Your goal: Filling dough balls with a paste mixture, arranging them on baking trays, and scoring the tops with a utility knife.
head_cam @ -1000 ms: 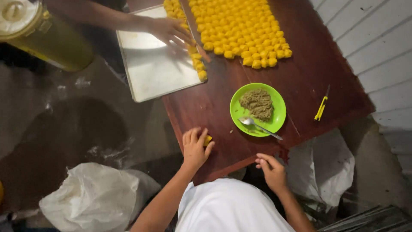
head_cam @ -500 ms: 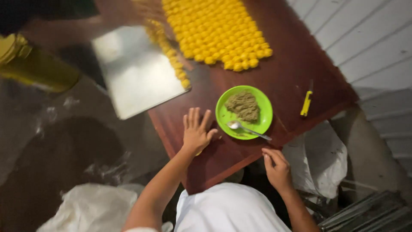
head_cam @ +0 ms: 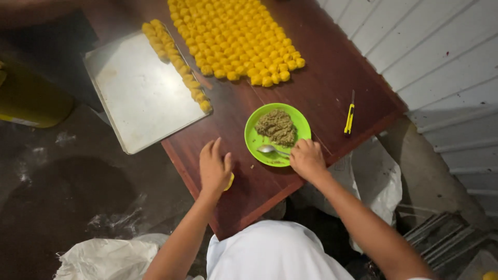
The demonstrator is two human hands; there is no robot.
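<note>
My left hand (head_cam: 214, 167) lies flat, palm down, on the dark red wooden table (head_cam: 332, 83), and a yellow dough piece (head_cam: 230, 181) peeks out under its palm. My right hand (head_cam: 307, 158) is closed on the handle of a metal spoon (head_cam: 270, 149). The spoon's bowl rests on a green plate (head_cam: 254, 139) that carries a mound of brownish-green filling (head_cam: 276, 127).
Several rows of yellow dough balls (head_cam: 233, 36) cover the far part of the table. A metal tray (head_cam: 136, 98) with a line of yellow balls (head_cam: 176, 62) overhangs the left edge. A yellow utility knife (head_cam: 349, 117) lies to the right, plastic bags (head_cam: 376, 176) sit below, and a yellow container (head_cam: 28, 101) stands at the left.
My right hand has moved from the table's near edge up to the plate and taken the spoon handle. Another person's hand at the tray has left the view. My left hand stays pressed down.
</note>
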